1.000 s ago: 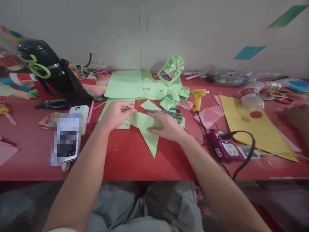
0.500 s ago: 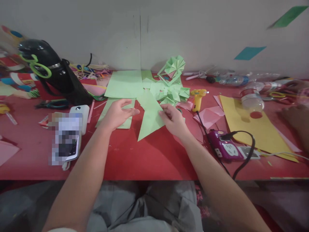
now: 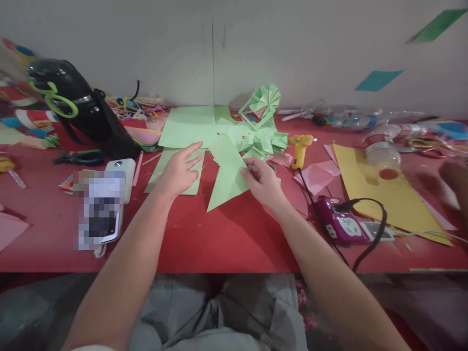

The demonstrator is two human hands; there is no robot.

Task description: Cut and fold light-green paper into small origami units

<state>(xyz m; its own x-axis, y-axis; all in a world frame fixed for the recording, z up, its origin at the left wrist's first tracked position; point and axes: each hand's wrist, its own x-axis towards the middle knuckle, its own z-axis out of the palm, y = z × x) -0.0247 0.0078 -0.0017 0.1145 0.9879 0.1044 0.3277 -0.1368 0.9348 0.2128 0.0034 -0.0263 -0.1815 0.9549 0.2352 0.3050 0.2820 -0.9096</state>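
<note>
Cut-out (image 3: 228, 173): pale green paper, pointed at its near end, ragged-edged on the left; position, middle of the red table (image 3: 226, 243), in front of the wearer. Its far end overlaps other green paper, with no clear outline between them.

Handling (a judgement): very light; thin and fairly stiff when flat, but quick to bend, crease or tear. Best hold: the broad part by its right edge. The narrow point looks weakest.

Right hand (image 3: 265, 183): thumb and fingertips pinching the cut-out's right edge. Left hand (image 3: 181, 170): fingers spread, nothing seen in them, above a green sheet (image 3: 156, 170) (whether they touch it, cannot tell).

Surroundings: a larger green sheet (image 3: 188, 126), against the wall; a folded cluster (image 3: 261, 141) beyond the right hand, a pleated rosette (image 3: 265, 100) behind it. The cluster crowds the cut-out's far right side, and would crush easily. Yellow glue gun (image 3: 300, 151), upright, to the right; pink paper (image 3: 317, 175) just beside it. Purple power strip (image 3: 345, 224) with a black cord (image 3: 383, 217) looping over, near the right forearm (a possible snag). Yellow paper (image 3: 387, 200) beyond, a clear bottle (image 3: 382, 151) lying on it. Phone (image 3: 106, 209) beside the left forearm. Black flask (image 3: 84, 107), tilted, far left. Another person's hand (image 3: 453, 178), blurred, at the right margin.
</note>
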